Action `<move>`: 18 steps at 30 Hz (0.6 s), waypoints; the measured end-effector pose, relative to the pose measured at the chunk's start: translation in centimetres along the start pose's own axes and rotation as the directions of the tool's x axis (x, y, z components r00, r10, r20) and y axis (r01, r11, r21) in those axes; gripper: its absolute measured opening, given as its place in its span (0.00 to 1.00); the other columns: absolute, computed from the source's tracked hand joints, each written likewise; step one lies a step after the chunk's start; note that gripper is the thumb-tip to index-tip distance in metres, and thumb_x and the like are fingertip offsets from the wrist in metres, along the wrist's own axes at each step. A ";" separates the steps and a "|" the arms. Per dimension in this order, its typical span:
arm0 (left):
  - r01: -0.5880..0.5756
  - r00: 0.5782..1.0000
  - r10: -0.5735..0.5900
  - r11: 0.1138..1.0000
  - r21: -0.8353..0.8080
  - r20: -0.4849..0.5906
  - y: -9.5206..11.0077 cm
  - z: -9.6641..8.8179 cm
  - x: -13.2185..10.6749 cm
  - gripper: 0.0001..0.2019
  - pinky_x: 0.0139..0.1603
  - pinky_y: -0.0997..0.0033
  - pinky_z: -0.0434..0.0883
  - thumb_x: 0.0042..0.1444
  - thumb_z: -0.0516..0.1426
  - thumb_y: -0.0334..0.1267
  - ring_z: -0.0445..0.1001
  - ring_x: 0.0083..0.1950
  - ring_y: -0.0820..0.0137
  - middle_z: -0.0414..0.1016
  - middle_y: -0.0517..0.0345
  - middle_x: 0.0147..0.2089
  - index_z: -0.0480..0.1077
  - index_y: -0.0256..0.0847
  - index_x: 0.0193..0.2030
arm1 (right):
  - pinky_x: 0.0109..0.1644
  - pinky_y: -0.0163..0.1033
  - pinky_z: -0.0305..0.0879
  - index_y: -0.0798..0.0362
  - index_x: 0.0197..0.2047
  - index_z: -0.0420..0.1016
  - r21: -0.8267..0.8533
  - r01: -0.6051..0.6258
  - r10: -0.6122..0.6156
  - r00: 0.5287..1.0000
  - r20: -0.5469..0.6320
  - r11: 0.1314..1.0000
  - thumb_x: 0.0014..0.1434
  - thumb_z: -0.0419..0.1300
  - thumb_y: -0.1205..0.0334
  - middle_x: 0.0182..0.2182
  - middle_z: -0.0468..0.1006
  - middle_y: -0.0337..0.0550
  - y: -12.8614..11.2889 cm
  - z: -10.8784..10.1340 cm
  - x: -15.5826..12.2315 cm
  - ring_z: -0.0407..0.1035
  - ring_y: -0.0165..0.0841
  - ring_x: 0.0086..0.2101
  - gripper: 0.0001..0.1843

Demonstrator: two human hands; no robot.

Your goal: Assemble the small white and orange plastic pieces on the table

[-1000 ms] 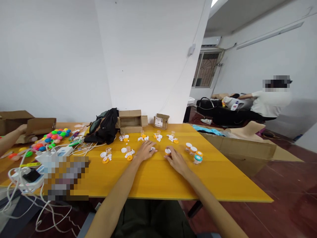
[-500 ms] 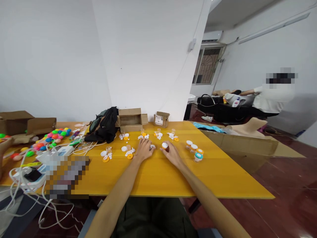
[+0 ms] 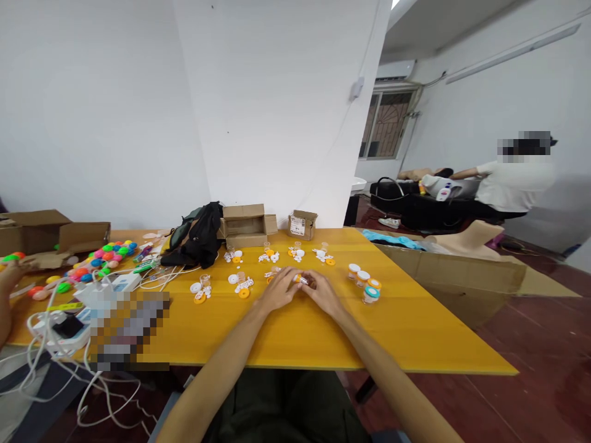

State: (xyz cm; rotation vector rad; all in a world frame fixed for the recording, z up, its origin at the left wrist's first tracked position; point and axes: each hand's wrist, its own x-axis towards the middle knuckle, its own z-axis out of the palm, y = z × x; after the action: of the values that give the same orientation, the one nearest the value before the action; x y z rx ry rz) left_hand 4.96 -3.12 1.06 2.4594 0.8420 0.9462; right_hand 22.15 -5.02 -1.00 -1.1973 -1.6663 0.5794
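Observation:
Over the middle of the table, my left hand (image 3: 281, 289) and my right hand (image 3: 324, 292) meet around a small clear jar (image 3: 302, 279) with an orange-and-white lid. It lies tilted on its side between my fingers, which partly cover it. Left of my hands is a group with a clear open cup (image 3: 241, 278), a white cap (image 3: 233, 279), an orange ring lid (image 3: 244, 293) and small white dotted pieces (image 3: 248, 283). On the right, several closed jars stand together, one with a teal lid (image 3: 372, 291) and others with white-topped lids (image 3: 354, 267).
Similar groups of pieces (image 3: 323, 253) line the back of the yellow table (image 3: 323, 338). Behind them are cardboard boxes (image 3: 244, 240) and a black bag (image 3: 198, 240). Coloured balls (image 3: 108, 255), power strips (image 3: 124, 284) and cables occupy the left. Another person's hand (image 3: 9, 277) shows at far left.
My left hand has left the table surface and moved right to the jar. The jar, upright in my right hand before, is now tipped sideways between both hands.

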 end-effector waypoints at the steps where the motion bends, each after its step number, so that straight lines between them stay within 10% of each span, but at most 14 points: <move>1: 0.007 1.000 -0.007 1.000 -0.022 0.005 0.1 0.0 0.0 0.16 0.60 0.59 0.67 0.64 0.51 0.37 0.70 0.56 0.62 0.73 0.53 0.54 0.69 0.49 0.57 | 0.42 0.44 0.70 0.51 0.36 0.73 0.048 -0.016 0.016 1.000 0.008 0.999 0.51 0.62 0.54 0.33 0.79 0.42 -0.2 -0.1 0.0 0.72 0.37 0.34 0.12; 9: 0.064 0.995 -0.076 0.981 -0.181 -0.061 0.1 0.1 0.4 0.13 0.52 0.63 0.71 0.63 0.52 0.37 0.73 0.47 0.64 0.76 0.54 0.48 0.72 0.45 0.52 | 0.37 0.41 0.70 0.51 0.38 0.74 0.375 -0.167 0.155 0.986 0.063 0.912 0.42 0.68 0.41 0.35 0.79 0.43 -0.7 -0.9 0.1 0.72 0.36 0.34 0.26; 18: 0.116 0.984 -0.153 0.941 -0.319 -0.094 0.3 1.9 0.3 0.10 0.47 0.66 0.71 0.55 0.58 0.36 0.74 0.41 0.66 0.78 0.55 0.42 0.72 0.41 0.45 | 0.28 0.37 0.63 0.51 0.31 0.74 0.284 -0.108 0.093 0.993 0.068 0.953 0.52 0.58 0.33 0.23 0.73 0.37 -1.0 -1.0 -0.3 0.66 0.32 0.25 0.27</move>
State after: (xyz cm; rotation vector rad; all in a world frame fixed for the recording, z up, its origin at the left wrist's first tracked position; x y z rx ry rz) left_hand 6.57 -3.34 0.05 2.0669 0.8167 1.0908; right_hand 22.56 -5.88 0.09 -1.0646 -1.5091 0.8926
